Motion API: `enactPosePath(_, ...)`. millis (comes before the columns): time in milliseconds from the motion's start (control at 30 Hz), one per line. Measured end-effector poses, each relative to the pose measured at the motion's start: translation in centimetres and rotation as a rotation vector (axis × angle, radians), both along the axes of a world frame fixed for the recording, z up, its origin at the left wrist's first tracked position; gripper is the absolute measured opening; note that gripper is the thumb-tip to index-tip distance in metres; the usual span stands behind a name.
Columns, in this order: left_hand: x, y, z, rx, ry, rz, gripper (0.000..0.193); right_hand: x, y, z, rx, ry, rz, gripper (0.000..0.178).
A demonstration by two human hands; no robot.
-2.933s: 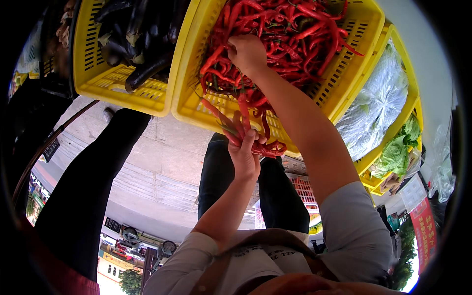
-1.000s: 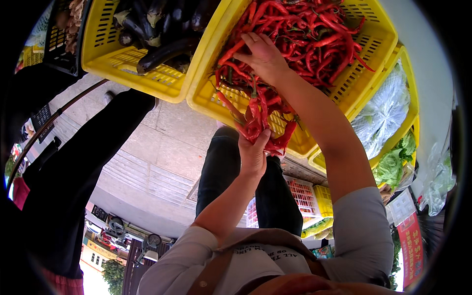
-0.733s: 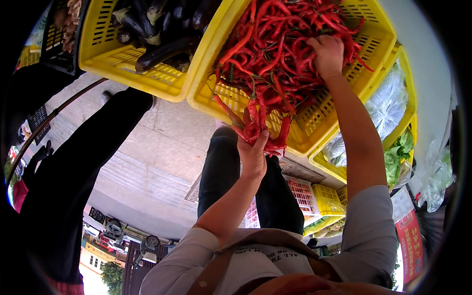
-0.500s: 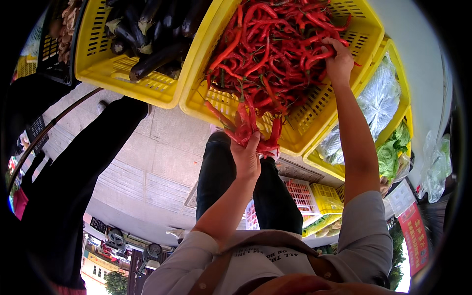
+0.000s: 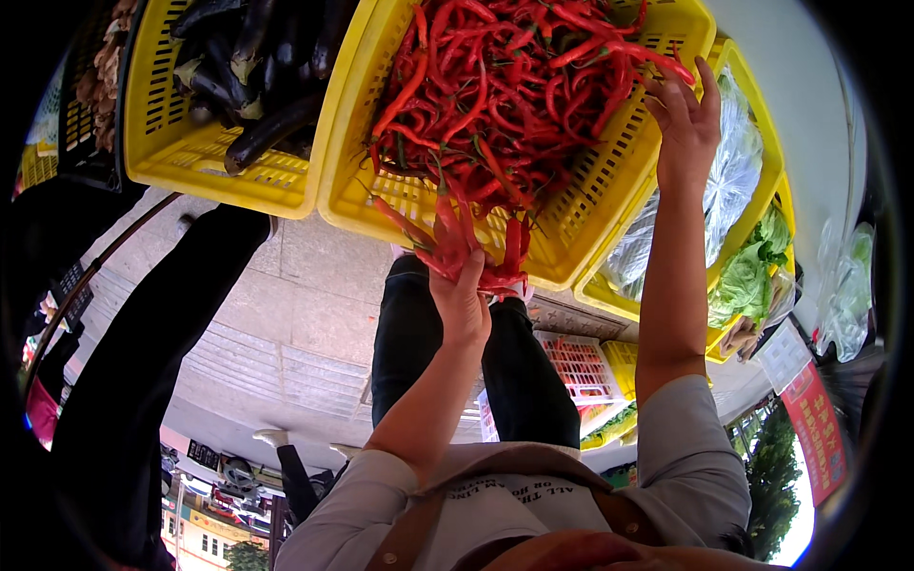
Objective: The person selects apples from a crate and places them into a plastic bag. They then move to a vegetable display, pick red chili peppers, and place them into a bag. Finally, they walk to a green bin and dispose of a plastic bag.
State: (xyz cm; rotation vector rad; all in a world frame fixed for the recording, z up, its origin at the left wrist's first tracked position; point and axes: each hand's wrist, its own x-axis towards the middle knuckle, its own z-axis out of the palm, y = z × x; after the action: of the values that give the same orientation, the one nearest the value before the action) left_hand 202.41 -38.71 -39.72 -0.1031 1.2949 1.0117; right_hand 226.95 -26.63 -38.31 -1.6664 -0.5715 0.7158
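My left hand point(image 5: 463, 306) is closed round a bunch of long red chili peppers point(image 5: 455, 226), which point up and outward just in front of the near edge of a yellow crate point(image 5: 354, 198). That crate holds a heap of red chili peppers point(image 5: 495, 95) with green stems. At its upper right side, my right hand point(image 5: 687, 131) is raised with its fingers apart. A single red chili pepper point(image 5: 657, 57) lies by the fingertips; whether they touch it I cannot tell.
Left of the chilies stands a yellow crate point(image 5: 221, 190) of eggplants point(image 5: 271, 133). On the right, another yellow crate point(image 5: 617, 301) holds plastic-wrapped produce point(image 5: 733, 167) and leafy greens point(image 5: 747, 276). A person's dark-trousered leg point(image 5: 162, 343) is at the left on the tiled floor point(image 5: 295, 295).
My right hand has moved up and right from the heap to the crate's side, its fingers spreading. My left hand keeps the bunch. The crates have shifted slightly left in view.
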Motion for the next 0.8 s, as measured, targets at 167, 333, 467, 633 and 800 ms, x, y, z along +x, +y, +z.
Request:
enactPosePath(167, 0.2, 0.2, -0.1, -0.035, -0.011, 0.008, 0.032, -1.9, -0.2, -9.3, -0.61, -0.728, 0.421, 0.032)
enactPosePath(333, 0.4, 0.7, 0.3, -0.023, -0.051, -0.035, 0.032, -5.6, -1.1, -14.1, -0.842, -0.618, 0.682, 0.032)
enactPosePath(467, -0.1, 0.7, 0.4, -0.043, -0.122, -0.016, 0.033, -7.0, -2.1, -8.8, -0.546, 0.068, 0.597, 0.023)
enactPosePath(633, 0.3, 2.1, 1.7, -0.098, -0.436, 0.019, 0.04, -8.2, -6.2, 1.2, -0.372, -0.45, 0.934, 0.017)
enactPosePath(800, 0.6, 2.4, 1.7, -0.07, -0.403, -0.088, 0.038, -9.6, -7.7, 3.7, -0.323, -0.479, 1.252, 0.016)
